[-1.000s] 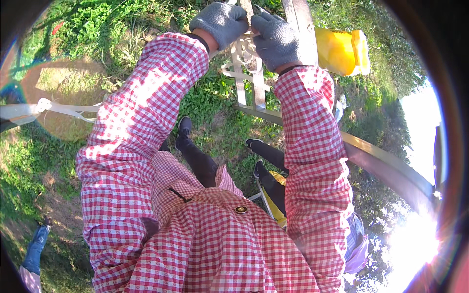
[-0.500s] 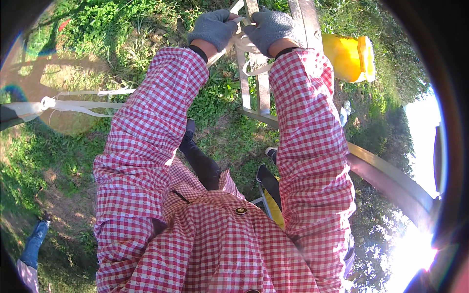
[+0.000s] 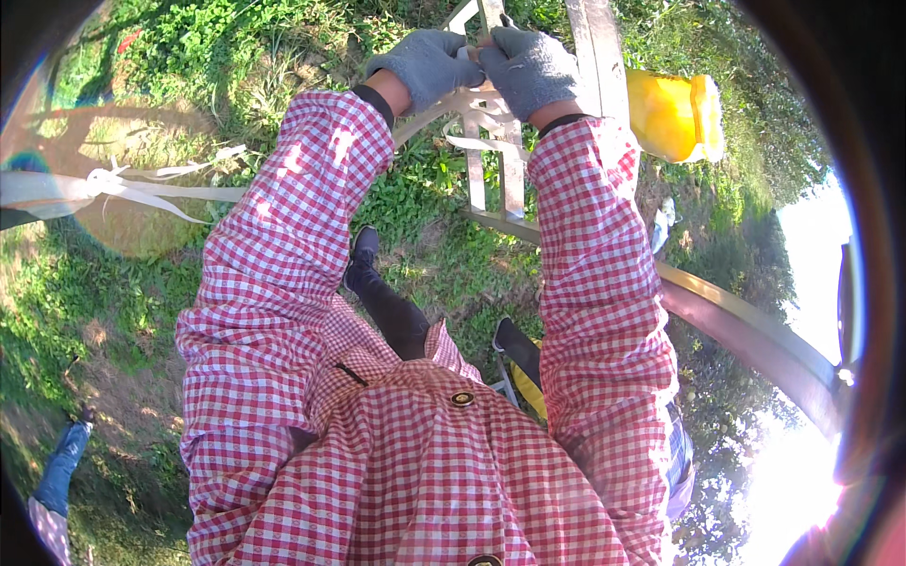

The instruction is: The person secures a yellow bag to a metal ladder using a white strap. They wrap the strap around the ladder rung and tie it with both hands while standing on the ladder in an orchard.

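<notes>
Both of my hands wear grey knit gloves and meet at the top centre of the head view. My left hand (image 3: 429, 68) is closed, thumb and fingers pinched at a flat white strap (image 3: 486, 144). Against it, my right hand (image 3: 533, 71) pinches the same strap, its fingertips bent inward. Loose folds of the strap hang beneath the gloves, in front of a pale slatted frame (image 3: 512, 179). The gloves partly hide where the strap meets the frame's bars.
A second white strap, tied in a knot (image 3: 106, 181), stretches across at left. A yellow container (image 3: 670, 115) is at upper right. A curved metal bar (image 3: 746, 325) passes right of my arm. Another person's jeans leg (image 3: 64, 467) shows at lower left, over grass.
Both gloves sit slightly lower in the picture and closer together. The hanging strap's loop has changed to a flatter fold. The loose ends at the left knot have shifted.
</notes>
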Action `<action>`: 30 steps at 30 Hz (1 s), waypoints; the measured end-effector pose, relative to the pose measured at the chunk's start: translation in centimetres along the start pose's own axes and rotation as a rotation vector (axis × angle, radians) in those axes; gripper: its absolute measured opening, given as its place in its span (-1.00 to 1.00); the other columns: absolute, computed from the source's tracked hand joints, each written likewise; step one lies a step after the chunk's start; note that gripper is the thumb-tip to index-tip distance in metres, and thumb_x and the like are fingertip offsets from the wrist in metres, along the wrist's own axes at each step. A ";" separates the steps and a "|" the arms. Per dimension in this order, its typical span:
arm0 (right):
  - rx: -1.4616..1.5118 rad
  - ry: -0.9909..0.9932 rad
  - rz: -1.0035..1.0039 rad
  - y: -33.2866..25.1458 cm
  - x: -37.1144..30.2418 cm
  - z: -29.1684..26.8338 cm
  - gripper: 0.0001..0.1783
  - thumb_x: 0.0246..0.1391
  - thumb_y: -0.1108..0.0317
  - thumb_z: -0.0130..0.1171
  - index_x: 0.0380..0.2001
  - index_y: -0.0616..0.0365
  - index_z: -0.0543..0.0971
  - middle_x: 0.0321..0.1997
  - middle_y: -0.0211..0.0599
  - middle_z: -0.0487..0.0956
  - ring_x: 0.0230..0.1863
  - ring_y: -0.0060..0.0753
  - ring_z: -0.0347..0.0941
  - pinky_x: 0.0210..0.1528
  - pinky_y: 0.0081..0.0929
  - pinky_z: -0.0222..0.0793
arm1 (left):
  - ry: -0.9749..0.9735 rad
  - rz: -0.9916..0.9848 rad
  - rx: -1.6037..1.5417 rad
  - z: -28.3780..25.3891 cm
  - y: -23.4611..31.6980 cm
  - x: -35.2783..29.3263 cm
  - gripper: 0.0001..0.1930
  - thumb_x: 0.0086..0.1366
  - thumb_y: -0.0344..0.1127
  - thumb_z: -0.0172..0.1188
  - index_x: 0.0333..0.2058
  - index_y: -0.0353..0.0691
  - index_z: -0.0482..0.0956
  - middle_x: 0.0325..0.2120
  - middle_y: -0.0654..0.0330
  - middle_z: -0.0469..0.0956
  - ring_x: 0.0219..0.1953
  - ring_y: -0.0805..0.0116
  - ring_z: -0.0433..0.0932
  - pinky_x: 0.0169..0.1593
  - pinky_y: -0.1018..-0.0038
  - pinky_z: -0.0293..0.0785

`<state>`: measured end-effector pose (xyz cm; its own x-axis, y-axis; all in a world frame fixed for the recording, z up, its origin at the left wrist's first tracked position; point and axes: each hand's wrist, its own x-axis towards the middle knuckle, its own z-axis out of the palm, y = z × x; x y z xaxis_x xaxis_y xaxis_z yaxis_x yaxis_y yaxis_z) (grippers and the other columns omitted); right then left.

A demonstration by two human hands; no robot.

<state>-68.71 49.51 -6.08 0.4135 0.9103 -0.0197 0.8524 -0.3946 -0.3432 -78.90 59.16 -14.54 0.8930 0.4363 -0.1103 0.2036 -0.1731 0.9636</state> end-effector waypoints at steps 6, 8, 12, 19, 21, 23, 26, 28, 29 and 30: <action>-0.124 0.027 -0.131 0.2 -4.3 -1.3 -0.70 -0.06 0.22 0.13 -0.27 0.14 0.48 -0.34 -0.20 0.49 -0.29 -0.24 0.44 -0.26 -0.38 0.34 | 0.159 0.026 -0.074 -1.1 2.2 -2.1 -0.82 0.07 -0.24 0.15 -0.36 -0.18 0.56 -0.53 0.24 0.54 -0.52 0.47 0.45 -0.39 0.50 0.40; -0.034 0.054 -0.090 1.9 -4.5 -0.4 -0.68 -0.09 0.25 0.15 -0.24 0.13 0.47 -0.32 -0.20 0.49 -0.27 -0.23 0.44 -0.26 -0.36 0.35 | 0.242 0.047 -0.279 0.4 1.0 -1.9 -0.79 0.11 -0.24 0.13 -0.32 -0.21 0.54 -0.50 0.23 0.55 -0.49 0.45 0.49 -0.37 0.49 0.44; -0.189 0.160 -0.153 -0.1 -4.3 -0.7 -0.69 -0.18 0.33 0.21 -0.29 0.13 0.46 -0.37 -0.23 0.48 -0.32 -0.27 0.43 -0.30 -0.40 0.34 | 0.347 -0.332 -1.337 1.8 0.1 -1.4 -0.81 0.18 -0.29 0.10 -0.31 -0.28 0.51 -0.46 0.17 0.53 -0.44 0.37 0.51 -0.35 0.53 0.50; -0.085 0.151 -0.134 0.7 -4.5 -0.8 -0.75 -0.28 0.38 0.25 -0.46 0.13 0.43 -0.49 -0.29 0.42 -0.40 -0.29 0.37 -0.37 -0.40 0.32 | -0.291 0.181 -0.664 -1.9 -0.5 0.2 -0.79 0.10 -0.43 0.14 -0.25 -0.33 0.46 -0.42 0.19 0.54 -0.39 0.36 0.54 -0.28 0.51 0.49; -0.107 0.140 -0.154 0.7 -4.6 -1.2 -0.75 -0.27 0.37 0.25 -0.46 0.13 0.42 -0.48 -0.29 0.43 -0.38 -0.28 0.37 -0.37 -0.39 0.31 | -0.392 0.270 -0.394 -2.8 -0.2 1.8 -0.77 0.07 -0.39 0.18 -0.26 -0.31 0.51 -0.42 0.20 0.56 -0.40 0.40 0.53 -0.30 0.54 0.47; -0.161 0.142 -0.136 0.0 -5.0 -1.4 -0.74 -0.27 0.35 0.25 -0.44 0.12 0.43 -0.45 -0.27 0.43 -0.36 -0.25 0.38 -0.34 -0.36 0.32 | -0.226 0.160 0.057 -3.2 6.8 -1.0 -0.83 -0.03 -0.26 0.15 -0.47 -0.19 0.57 -0.56 0.04 0.53 -0.51 0.14 0.53 -0.42 0.35 0.44; -0.171 0.201 -0.203 -1.5 -3.9 -1.2 -0.74 -0.26 0.33 0.22 -0.42 0.11 0.44 -0.41 -0.24 0.45 -0.32 -0.17 0.40 -0.30 -0.30 0.33 | -0.256 0.243 0.842 -5.2 13.7 -2.6 -0.76 -0.03 -0.21 0.16 -0.38 -0.18 0.56 -0.50 0.02 0.55 -0.45 0.10 0.55 -0.39 0.29 0.46; -0.203 0.221 -0.201 -0.4 -4.6 -1.0 -0.74 -0.26 0.35 0.21 -0.41 0.11 0.44 -0.40 -0.23 0.45 -0.31 -0.15 0.40 -0.29 -0.29 0.34 | -0.032 0.354 0.753 -2.8 10.4 -2.0 -0.75 -0.02 -0.17 0.15 -0.38 -0.18 0.55 -0.54 0.03 0.54 -0.46 0.08 0.54 -0.38 0.27 0.46; -0.193 0.239 -0.192 -0.2 -4.6 -0.9 -0.75 -0.26 0.37 0.19 -0.40 0.11 0.44 -0.41 -0.23 0.45 -0.31 -0.15 0.40 -0.29 -0.29 0.34 | 0.047 0.496 0.862 -2.7 8.7 -1.4 -0.77 0.01 -0.16 0.13 -0.42 -0.17 0.53 -0.58 0.05 0.52 -0.48 0.08 0.53 -0.39 0.28 0.45; -0.189 0.252 -0.168 0.5 -5.0 -0.6 -0.75 -0.26 0.40 0.18 -0.40 0.11 0.43 -0.42 -0.23 0.45 -0.31 -0.14 0.40 -0.29 -0.29 0.34 | 0.219 0.523 0.676 -2.3 7.3 -0.5 -0.81 0.01 -0.19 0.14 -0.46 -0.17 0.51 -0.61 0.07 0.50 -0.51 0.09 0.52 -0.41 0.30 0.45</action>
<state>-70.17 44.66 -5.64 0.3082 0.9144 0.2623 0.9497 -0.2795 -0.1414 -78.81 59.65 -6.93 0.8552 0.3026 0.4209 0.0461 -0.8532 0.5196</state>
